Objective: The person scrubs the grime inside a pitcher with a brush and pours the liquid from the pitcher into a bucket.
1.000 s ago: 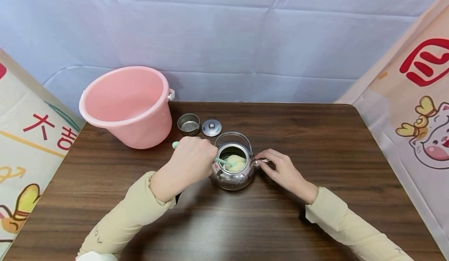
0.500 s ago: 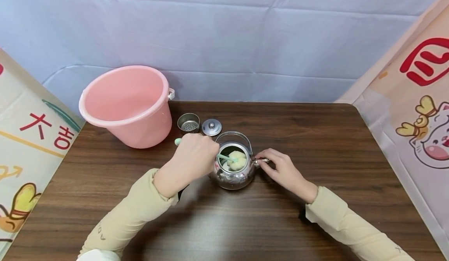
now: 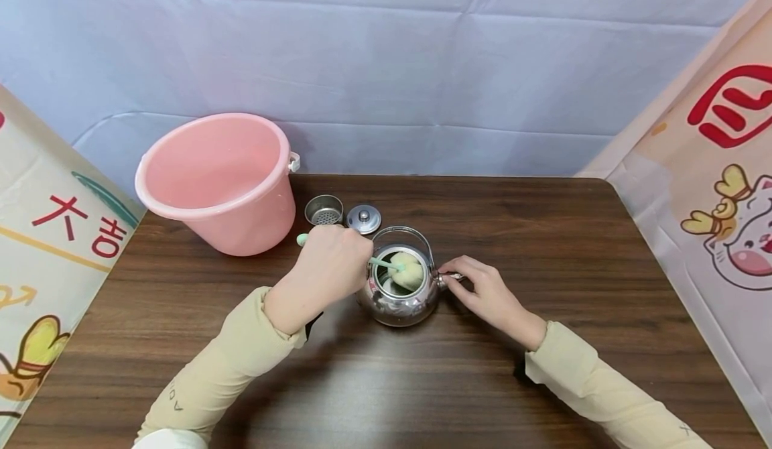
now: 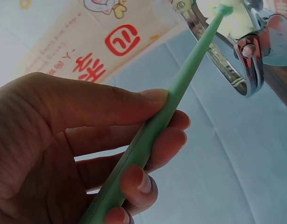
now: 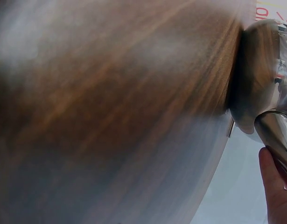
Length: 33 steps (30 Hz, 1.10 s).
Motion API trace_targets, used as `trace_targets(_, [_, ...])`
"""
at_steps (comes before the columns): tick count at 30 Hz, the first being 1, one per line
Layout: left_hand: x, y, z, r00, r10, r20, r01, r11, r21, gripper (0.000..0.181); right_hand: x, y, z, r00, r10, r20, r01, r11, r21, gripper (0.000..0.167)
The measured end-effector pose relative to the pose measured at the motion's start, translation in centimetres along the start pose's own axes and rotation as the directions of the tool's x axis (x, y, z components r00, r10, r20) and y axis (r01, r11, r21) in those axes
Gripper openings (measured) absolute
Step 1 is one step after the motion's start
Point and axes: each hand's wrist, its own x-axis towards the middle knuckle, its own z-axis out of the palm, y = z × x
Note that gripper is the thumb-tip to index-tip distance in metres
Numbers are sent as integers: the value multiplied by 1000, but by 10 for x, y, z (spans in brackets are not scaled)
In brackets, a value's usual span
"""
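A shiny metal kettle [image 3: 398,312] stands lidless on the wooden table, its hoop handle [image 3: 403,229] raised. My left hand [image 3: 326,265] grips the green handle [image 4: 155,133] of a sponge brush. Thumb and fingers wrap that handle in the left wrist view. The brush's pale yellow sponge head [image 3: 407,272] sits in the kettle's round mouth. On the other side, my right hand [image 3: 487,293] pinches the kettle's spout [image 5: 276,133] between thumb and fingers. Part of that hand lies outside the right wrist view.
Behind my left hand are a perforated metal strainer [image 3: 324,211] and a small metal lid [image 3: 364,219]. A large pink bucket [image 3: 259,224] stands at the back left. Blue cloth [image 3: 386,67] hangs behind the table [image 3: 543,221].
The sponge head has shifted slightly inside the kettle mouth, away from me, and shows more. My left hand moved a little with it. The right hand stays at the spout.
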Motion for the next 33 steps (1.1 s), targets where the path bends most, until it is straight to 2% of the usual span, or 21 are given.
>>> trace_targets(12, [-3, -4, -4, 999, -42, 31, 42, 999, -18, 22, 0, -1, -1, 1000, 4, 2, -4, 1000, 1, 14])
trace_targets(18, [-8, -5, -4, 999, -37, -13, 36, 999, -12, 23, 0, -1, -1, 1000, -1, -1, 1, 1000, 5, 14])
trace_targets(23, [-13, -6, -5, 999, -27, -17, 27, 1000, -4, 22, 0, -1, -1, 1000, -8, -1, 8, 1000, 4, 15])
trace_targets(33, [-19, -8, -18, 999, -10, -53, 11, 1000, 8, 24, 0, -2, -2, 1000, -8, 0, 8, 1000, 6, 14])
